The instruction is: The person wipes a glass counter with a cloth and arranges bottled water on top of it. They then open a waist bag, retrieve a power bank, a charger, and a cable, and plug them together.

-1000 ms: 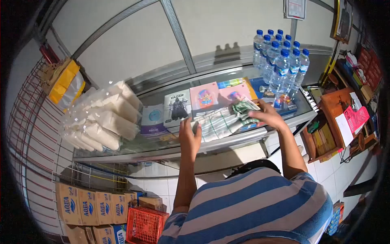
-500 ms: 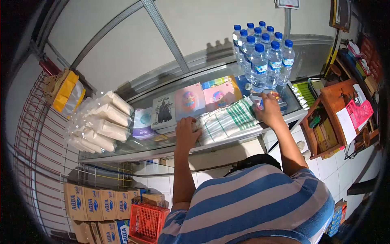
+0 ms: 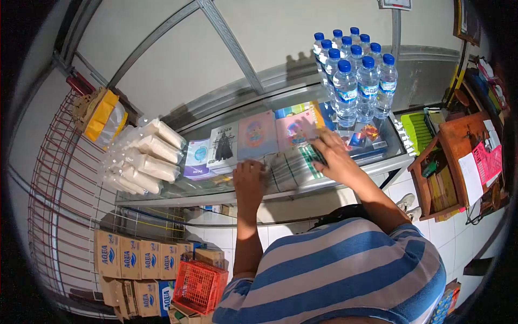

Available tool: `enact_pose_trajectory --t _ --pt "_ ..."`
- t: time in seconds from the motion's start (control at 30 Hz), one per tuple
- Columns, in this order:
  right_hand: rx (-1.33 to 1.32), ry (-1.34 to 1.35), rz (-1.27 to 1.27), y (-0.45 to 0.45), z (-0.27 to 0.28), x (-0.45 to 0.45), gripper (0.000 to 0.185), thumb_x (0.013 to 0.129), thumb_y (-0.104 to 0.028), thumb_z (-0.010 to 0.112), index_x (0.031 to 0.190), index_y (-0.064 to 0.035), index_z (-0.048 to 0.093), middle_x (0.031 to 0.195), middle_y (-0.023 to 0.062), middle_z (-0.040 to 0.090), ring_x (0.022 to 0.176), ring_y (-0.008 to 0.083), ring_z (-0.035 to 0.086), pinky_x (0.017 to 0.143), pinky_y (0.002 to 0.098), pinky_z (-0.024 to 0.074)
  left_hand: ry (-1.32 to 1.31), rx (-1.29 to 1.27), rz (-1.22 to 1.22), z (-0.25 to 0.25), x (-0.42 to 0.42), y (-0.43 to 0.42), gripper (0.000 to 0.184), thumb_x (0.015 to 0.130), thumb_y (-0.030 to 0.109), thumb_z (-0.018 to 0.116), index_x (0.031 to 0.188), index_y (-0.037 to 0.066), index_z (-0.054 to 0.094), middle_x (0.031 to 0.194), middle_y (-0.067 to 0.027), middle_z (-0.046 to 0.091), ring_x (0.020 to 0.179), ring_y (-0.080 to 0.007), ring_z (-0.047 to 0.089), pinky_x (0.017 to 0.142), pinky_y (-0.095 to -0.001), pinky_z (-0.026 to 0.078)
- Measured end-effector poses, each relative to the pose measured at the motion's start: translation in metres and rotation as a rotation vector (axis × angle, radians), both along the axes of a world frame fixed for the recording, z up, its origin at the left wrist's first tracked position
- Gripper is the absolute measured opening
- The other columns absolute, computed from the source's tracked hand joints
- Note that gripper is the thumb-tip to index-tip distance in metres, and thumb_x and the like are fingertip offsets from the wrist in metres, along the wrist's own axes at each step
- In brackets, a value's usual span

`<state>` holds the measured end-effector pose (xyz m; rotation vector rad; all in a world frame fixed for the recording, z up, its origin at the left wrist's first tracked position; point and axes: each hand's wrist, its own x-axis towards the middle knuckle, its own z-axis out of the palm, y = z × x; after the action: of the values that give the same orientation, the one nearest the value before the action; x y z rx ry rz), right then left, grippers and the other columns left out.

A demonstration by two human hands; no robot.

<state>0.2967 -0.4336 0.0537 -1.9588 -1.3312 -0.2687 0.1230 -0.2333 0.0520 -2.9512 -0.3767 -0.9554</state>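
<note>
A folded white cloth with green and dark checks [image 3: 288, 171] lies near the front edge of a glass display counter [image 3: 189, 190]. At its left end is my left hand [image 3: 250, 182], fingers curled round the edge and slightly blurred. My right hand [image 3: 339, 162] grips the right end, its fingers over the top and its thumb on the near side. Just behind the cloth are several books: a purple one [image 3: 198, 160], a white one with a dark caped figure [image 3: 222, 144] and two pink ones [image 3: 257, 133].
Several water bottles with blue caps [image 3: 356, 86] stand on the counter at the right. Clear bags of white contents [image 3: 154, 151] sit at its left. Below are cardboard cartons [image 3: 129, 256] and a red crate [image 3: 199, 286]. A wooden desk [image 3: 453, 156] stands at the right.
My right hand has moved left along with the right end of the cloth, which now spans less width. My left hand stays at the left end. The view has shifted slightly.
</note>
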Motion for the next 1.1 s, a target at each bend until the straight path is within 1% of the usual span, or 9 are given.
enact_pose_trajectory --t 0.03,0.1,0.3,0.47,0.6,0.63,0.77,0.93,1.1 --pt "0.013 -0.055 0.041 0.002 0.006 -0.008 0.044 0.073 -0.009 0.069 0.115 -0.0018 0.059 0.122 0.017 0.053 0.119 0.0354 0.048 0.106 0.0567 0.03 0.007 -0.002 0.001 0.0 -0.004 -0.01 0.024 0.068 0.004 0.063 0.09 0.009 0.059 0.094 -0.0067 0.061 0.085 -0.0274 0.054 0.08 -0.0385 0.042" --pt "0.043 -0.176 0.12 0.006 0.017 -0.015 0.044 0.071 -0.009 0.069 0.114 -0.0039 0.061 0.119 0.0148 0.056 0.12 0.0344 0.048 0.109 0.0633 0.0234 -0.135 -0.383 -0.386 0.0 -0.009 -0.022 0.026 0.065 -0.003 0.059 0.088 0.007 0.06 0.098 -0.0043 0.066 0.085 -0.0256 0.057 0.085 -0.0386 0.042" --pt "-0.208 -0.291 0.289 0.013 0.019 -0.02 0.039 0.07 -0.01 0.069 0.109 -0.0082 0.066 0.11 0.0101 0.063 0.12 0.0322 0.048 0.109 0.0715 0.0106 -0.126 -0.561 -0.499 0.002 -0.024 -0.021 0.038 0.059 -0.007 0.054 0.094 0.006 0.062 0.092 -0.0074 0.067 0.091 -0.0267 0.055 0.088 -0.0392 0.042" --pt "-0.449 -0.17 0.009 0.014 0.016 0.004 0.032 0.07 -0.012 0.07 0.102 -0.0106 0.07 0.097 0.0078 0.068 0.114 0.0297 0.053 0.111 0.0697 0.0064 -0.198 -0.43 -0.307 0.003 -0.034 -0.003 0.029 0.063 -0.007 0.056 0.088 0.006 0.061 0.097 -0.0043 0.068 0.086 -0.0248 0.06 0.093 -0.0389 0.041" --pt "-0.396 -0.157 0.078 0.008 0.022 0.007 0.028 0.07 -0.013 0.07 0.098 -0.0103 0.071 0.094 0.0099 0.069 0.099 0.0299 0.061 0.111 0.0696 0.007 0.174 -0.977 -0.448 0.013 -0.039 -0.011 0.03 0.069 -0.003 0.061 0.097 0.005 0.062 0.093 -0.0102 0.068 0.086 -0.0247 0.057 0.086 -0.0373 0.042" --pt "-0.403 -0.158 0.081 0.005 0.023 0.006 0.028 0.07 -0.013 0.07 0.098 -0.0103 0.071 0.094 0.0099 0.069 0.099 0.0299 0.061 0.111 0.0696 0.007 0.17 -0.984 -0.447 0.012 -0.04 -0.012 0.03 0.069 -0.003 0.061 0.097 0.005 0.062 0.093 -0.0102 0.068 0.086 -0.0247 0.057 0.086 -0.0373 0.042" --pt "-0.413 -0.04 -0.021 -0.015 0.034 0.003 0.025 0.068 -0.006 0.068 0.093 -0.0047 0.068 0.087 0.0099 0.067 0.085 0.0266 0.062 0.109 0.0558 0.0303 0.063 0.027 -0.224 0.012 -0.036 -0.008 0.031 0.07 -0.004 0.059 0.099 0.005 0.062 0.094 -0.0099 0.067 0.088 -0.0279 0.06 0.084 -0.0367 0.045" --pt "-0.348 0.412 -0.073 -0.025 0.053 0.012 0.027 0.073 -0.011 0.069 0.098 -0.001 0.067 0.093 0.0175 0.069 0.083 0.0382 0.063 0.089 0.0463 0.0477 -0.041 -0.517 -0.239 0.004 -0.035 0.014 0.025 0.076 0.004 0.063 0.1 0.004 0.06 0.093 -0.0121 0.066 0.089 -0.0295 0.061 0.076 -0.0368 0.047" --pt "-0.131 0.369 -0.252 -0.008 0.012 0.028 0.028 0.076 -0.01 0.067 0.1 0.0034 0.064 0.091 0.0215 0.067 0.081 0.0389 0.062 0.072 0.0416 0.0498 -0.016 -0.791 -0.077 -0.005 -0.01 0.024 0.024 0.079 0.015 0.068 0.098 0.003 0.059 0.088 -0.0115 0.065 0.08 -0.031 0.062 0.068 -0.0392 0.048"
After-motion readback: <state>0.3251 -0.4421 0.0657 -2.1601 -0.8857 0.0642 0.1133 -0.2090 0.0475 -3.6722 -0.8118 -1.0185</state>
